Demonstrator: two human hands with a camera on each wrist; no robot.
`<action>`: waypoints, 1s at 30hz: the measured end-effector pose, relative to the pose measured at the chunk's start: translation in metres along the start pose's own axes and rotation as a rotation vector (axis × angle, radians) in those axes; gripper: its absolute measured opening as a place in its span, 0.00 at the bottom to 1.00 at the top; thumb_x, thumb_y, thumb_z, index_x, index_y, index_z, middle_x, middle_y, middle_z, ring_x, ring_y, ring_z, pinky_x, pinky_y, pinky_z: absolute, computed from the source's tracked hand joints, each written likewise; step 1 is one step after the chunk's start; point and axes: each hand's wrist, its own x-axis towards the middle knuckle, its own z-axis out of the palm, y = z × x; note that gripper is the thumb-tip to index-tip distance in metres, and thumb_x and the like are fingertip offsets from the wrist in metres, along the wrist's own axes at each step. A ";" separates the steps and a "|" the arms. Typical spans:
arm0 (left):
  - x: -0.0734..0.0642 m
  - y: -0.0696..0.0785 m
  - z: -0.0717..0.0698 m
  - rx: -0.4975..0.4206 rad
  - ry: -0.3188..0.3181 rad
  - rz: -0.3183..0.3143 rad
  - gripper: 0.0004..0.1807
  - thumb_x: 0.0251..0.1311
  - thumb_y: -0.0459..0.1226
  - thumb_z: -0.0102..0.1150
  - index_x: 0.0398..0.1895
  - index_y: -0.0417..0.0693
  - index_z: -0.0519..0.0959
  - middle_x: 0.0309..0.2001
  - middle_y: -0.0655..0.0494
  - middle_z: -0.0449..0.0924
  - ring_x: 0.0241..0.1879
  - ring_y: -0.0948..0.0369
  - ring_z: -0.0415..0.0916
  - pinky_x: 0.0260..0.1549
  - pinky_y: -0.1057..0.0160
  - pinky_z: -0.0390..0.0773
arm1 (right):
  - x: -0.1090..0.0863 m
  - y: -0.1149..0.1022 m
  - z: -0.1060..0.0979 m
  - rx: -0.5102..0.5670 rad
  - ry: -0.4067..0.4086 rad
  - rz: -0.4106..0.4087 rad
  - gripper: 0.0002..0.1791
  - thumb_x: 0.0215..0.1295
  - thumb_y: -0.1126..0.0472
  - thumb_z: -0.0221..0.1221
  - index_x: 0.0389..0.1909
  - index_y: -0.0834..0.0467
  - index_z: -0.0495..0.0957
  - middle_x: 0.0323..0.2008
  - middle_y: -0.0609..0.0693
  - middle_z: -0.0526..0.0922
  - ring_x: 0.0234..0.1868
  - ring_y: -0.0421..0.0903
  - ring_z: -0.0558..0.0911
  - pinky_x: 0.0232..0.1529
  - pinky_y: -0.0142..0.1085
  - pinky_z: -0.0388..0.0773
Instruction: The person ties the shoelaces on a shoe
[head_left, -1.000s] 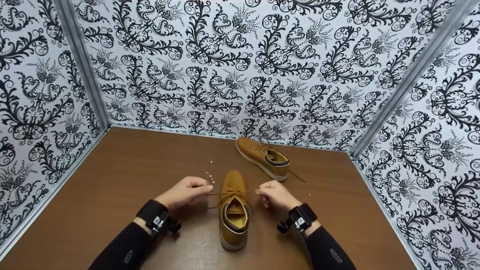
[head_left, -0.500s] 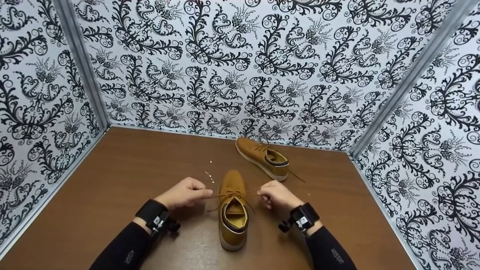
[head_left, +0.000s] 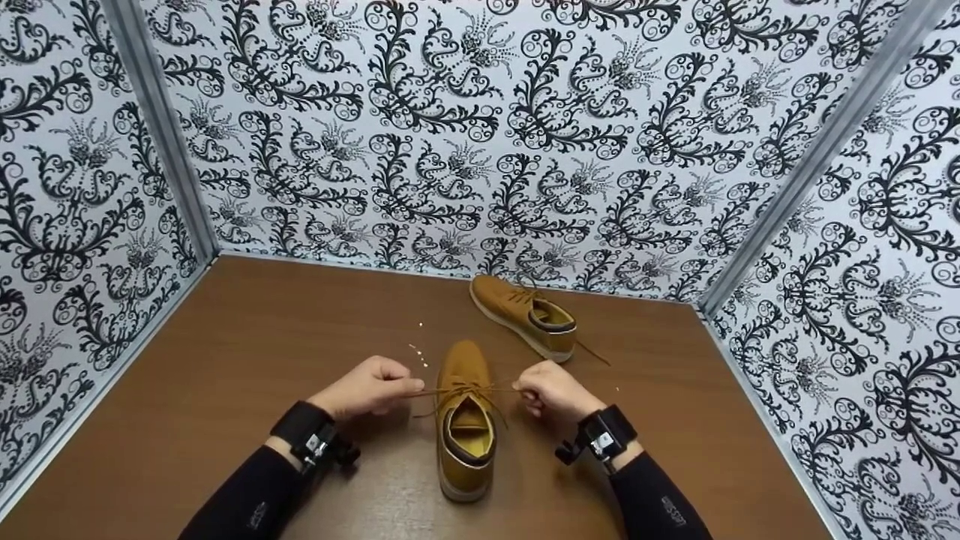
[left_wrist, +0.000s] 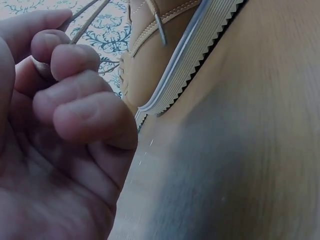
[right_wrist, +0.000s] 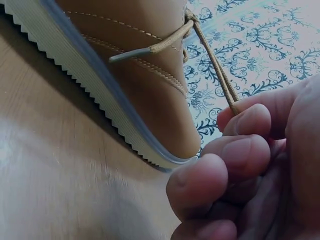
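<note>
A tan leather shoe [head_left: 466, 450] stands upright on the table, toe pointing away from me. To its left, my left hand [head_left: 373, 386] pinches a loop of the shoelace [left_wrist: 90, 21] between thumb and fingers. On the other side my right hand [head_left: 553, 388] pinches the opposite lace loop [right_wrist: 215, 62], its strands running taut from the knot [right_wrist: 191, 19]. Both loops stretch sideways over the tongue. A loose lace end with its tip [right_wrist: 131, 54] hangs down the shoe's right side, and another lace end [left_wrist: 159, 22] hangs on the left.
The matching tan shoe [head_left: 521, 315] lies farther back to the right, a trailing lace [head_left: 592, 351] behind its heel. Patterned wall panels [head_left: 450, 135] with metal posts enclose the brown table [head_left: 300, 315]. Small bright specks [head_left: 420, 352] show left of the near shoe's toe.
The left hand has dipped slightly toward me, and the loop it holds is drawn straighter. The right hand keeps its hold almost in place. The shoes have not moved.
</note>
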 end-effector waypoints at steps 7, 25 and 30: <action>-0.002 0.002 0.000 -0.008 -0.010 -0.026 0.29 0.77 0.47 0.68 0.17 0.52 0.67 0.15 0.69 0.61 0.13 0.68 0.59 0.16 0.69 0.60 | -0.003 -0.005 -0.003 -0.007 -0.008 -0.011 0.24 0.74 0.64 0.58 0.15 0.53 0.65 0.14 0.40 0.67 0.16 0.38 0.71 0.23 0.30 0.72; -0.002 -0.002 -0.004 0.031 -0.030 -0.043 0.29 0.76 0.48 0.68 0.16 0.53 0.69 0.13 0.68 0.63 0.11 0.69 0.61 0.13 0.69 0.62 | -0.004 -0.003 -0.012 -0.079 -0.027 -0.074 0.27 0.79 0.62 0.58 0.21 0.75 0.62 0.15 0.39 0.68 0.16 0.37 0.71 0.24 0.29 0.72; 0.000 -0.007 -0.001 -0.039 -0.052 -0.078 0.26 0.81 0.48 0.63 0.22 0.44 0.73 0.17 0.65 0.67 0.14 0.68 0.61 0.15 0.70 0.64 | -0.005 -0.003 -0.012 -0.061 -0.031 -0.159 0.26 0.79 0.61 0.58 0.22 0.72 0.64 0.17 0.39 0.69 0.18 0.35 0.69 0.24 0.28 0.69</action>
